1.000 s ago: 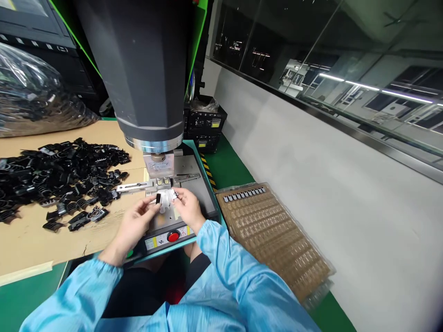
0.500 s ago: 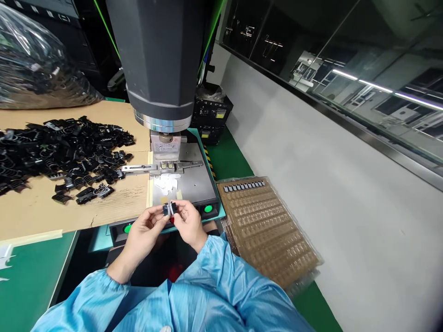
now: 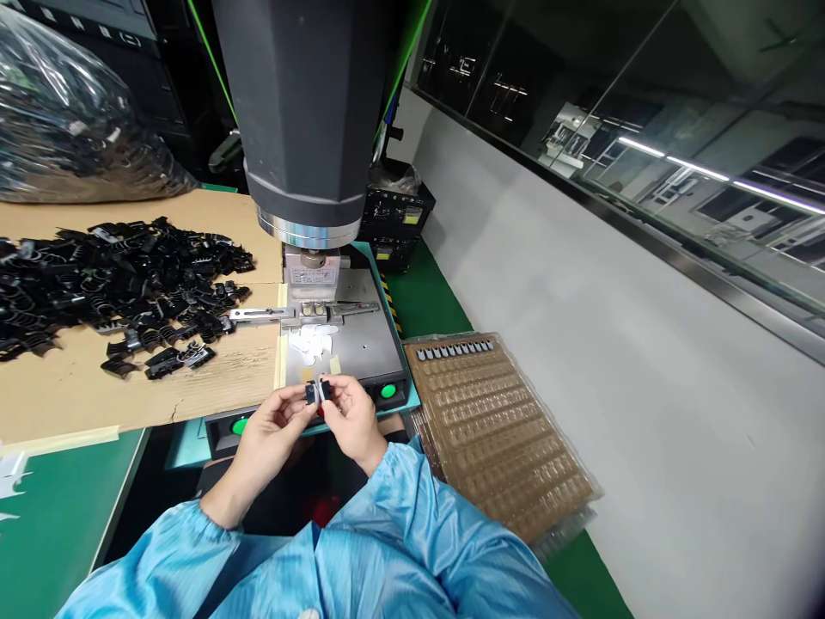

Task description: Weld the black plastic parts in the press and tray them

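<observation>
Between my fingertips, just over the machine base's front edge, are two small black plastic parts with a pale strip between them. My left hand [image 3: 276,428] pinches the left black part [image 3: 311,393]. The right black part [image 3: 326,389] is in the closed fingers of my right hand [image 3: 353,419]. Whether the two parts touch, I cannot tell. Beyond my hands, white cut pieces [image 3: 313,342] lie on the metal plate [image 3: 367,344]. Behind them stands a metal fixture [image 3: 312,311] with a bar on each side, beneath the machine's dark head [image 3: 306,112].
On cardboard [image 3: 225,378] at left lies a heap of black plastic parts [image 3: 129,284], with a clear bag [image 3: 77,120] behind. A clear moulded tray [image 3: 496,430] at right holds a row of grey pieces [image 3: 455,349]. Green buttons [image 3: 388,390] flank the base. A white wall [image 3: 580,301] rises at right.
The view has shifted slightly, so the machine and heap appear a little further right. Both hands keep the same pinch on the small black parts.
</observation>
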{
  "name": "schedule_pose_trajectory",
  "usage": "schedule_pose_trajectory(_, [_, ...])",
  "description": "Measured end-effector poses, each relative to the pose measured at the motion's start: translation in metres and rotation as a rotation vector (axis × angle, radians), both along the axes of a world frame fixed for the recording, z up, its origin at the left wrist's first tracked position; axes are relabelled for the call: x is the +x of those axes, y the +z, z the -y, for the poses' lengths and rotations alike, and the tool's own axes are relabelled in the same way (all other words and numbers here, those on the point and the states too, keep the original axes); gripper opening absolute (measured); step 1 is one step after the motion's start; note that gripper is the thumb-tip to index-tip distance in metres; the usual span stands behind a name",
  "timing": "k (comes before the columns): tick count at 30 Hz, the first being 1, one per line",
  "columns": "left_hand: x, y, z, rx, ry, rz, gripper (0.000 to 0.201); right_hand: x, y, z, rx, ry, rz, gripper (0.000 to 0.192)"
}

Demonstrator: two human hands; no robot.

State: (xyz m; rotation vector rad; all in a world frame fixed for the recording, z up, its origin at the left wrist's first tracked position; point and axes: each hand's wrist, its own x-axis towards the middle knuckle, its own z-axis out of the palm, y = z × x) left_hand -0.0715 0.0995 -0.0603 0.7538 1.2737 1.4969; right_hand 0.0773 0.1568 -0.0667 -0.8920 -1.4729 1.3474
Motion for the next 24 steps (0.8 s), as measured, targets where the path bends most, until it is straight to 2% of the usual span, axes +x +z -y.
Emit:
schedule_pose_trajectory(7, [-0.001,0.003,0.000,-0.038,0.014,-0.003,0.060,-0.001,0.004,0.003,-0.031,0.001,-0.029,0.036])
schedule_pose_trajectory(15, [-0.011,0.013,0.000,-0.086,-0.098,0.455,0.042,-0.001,0.018,0.003,-0.206,-0.005,-0.190,0.042])
schedule_pose_trajectory(19, [-0.013,0.014,0.001,-0.113,-0.141,0.515,0.038,-0.003,0.022,0.002,-0.326,0.060,-0.300,0.041])
schedule_pose_trajectory(24, [-0.012,0.011,0.002,-0.114,-0.168,0.522,0.036,-0.002,0.026,0.006,-0.343,0.091,-0.319,0.036])
